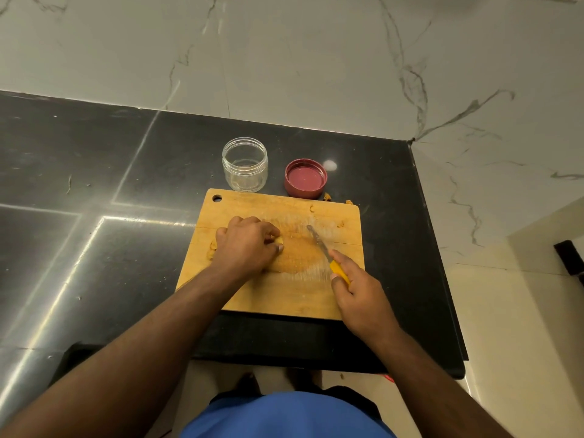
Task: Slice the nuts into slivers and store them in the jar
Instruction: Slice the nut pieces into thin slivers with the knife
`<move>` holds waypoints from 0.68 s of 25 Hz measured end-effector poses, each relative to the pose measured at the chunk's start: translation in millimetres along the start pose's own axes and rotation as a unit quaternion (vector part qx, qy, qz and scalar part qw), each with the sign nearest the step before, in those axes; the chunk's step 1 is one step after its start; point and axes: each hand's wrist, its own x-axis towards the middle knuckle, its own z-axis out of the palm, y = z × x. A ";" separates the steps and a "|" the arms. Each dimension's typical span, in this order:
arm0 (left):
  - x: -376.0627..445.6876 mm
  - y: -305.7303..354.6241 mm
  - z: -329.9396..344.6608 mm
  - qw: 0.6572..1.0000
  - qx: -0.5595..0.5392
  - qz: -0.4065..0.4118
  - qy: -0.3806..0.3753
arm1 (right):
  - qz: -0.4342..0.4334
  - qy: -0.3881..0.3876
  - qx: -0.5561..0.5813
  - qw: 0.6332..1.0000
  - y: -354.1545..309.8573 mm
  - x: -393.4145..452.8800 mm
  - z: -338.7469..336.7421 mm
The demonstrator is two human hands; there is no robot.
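Wooden cutting board (284, 295) lying on a black stone counter (94, 172), hanging hole at its far left corner, a pale scored patch worn into its middle. Left hand (246, 245) knuckles-up on the board's left half, fingers curled down over a small yellowish nut (279, 240) and pinching it against the wood — only a sliver of the nut visible between the fingertips. More nut pieces (212, 248) peeking out at the board's left edge, just beside the wrist. Right hand (360, 295) wrapped around the yellow handle of a small knife (319, 245), index finger stretched along the top, blade angled up and to the left over the worn patch, tip clear of the left hand and apart from the pinched nut. Hard to tell whether the blade touches the wood.

Beyond the board's far edge, a clear jar (245, 164) upright and open (nothing plainly visible inside), just beside it to the right a red lid (306, 178) lying inside-up. Stray nut crumbs (327, 196) on the counter between lid and board, a couple more scattered on the board's far right part. Marble-veined wall (316, 58) behind the counter — blue clothing (284, 418) at the bottom of the view.
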 end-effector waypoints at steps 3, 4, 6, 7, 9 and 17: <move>-1.4 4.9 -2.3 1.000 -0.020 0.001 0.016 | 0.039 -0.021 0.125 0.991 -4.0 1.6 6.7; -3.2 8.0 -4.7 0.998 -0.057 0.000 0.029 | 0.065 -0.025 0.202 0.977 -8.3 1.1 8.6; -6.6 16.3 -11.2 0.983 -0.182 -0.019 0.024 | 0.090 -0.024 0.311 0.946 -16.9 0.7 9.3; -7.7 20.1 -15.0 0.967 -0.251 -0.035 0.008 | 0.085 -0.024 0.335 0.938 -20.7 0.1 8.7; -9.8 25.8 -23.2 0.918 -0.387 -0.079 -0.034 | 0.062 -0.033 0.359 0.931 -28.9 -0.9 6.9; -9.6 8.4 -30.1 0.813 -0.552 -0.162 -0.091 | 0.057 -0.005 0.397 0.916 -38.3 -6.8 12.2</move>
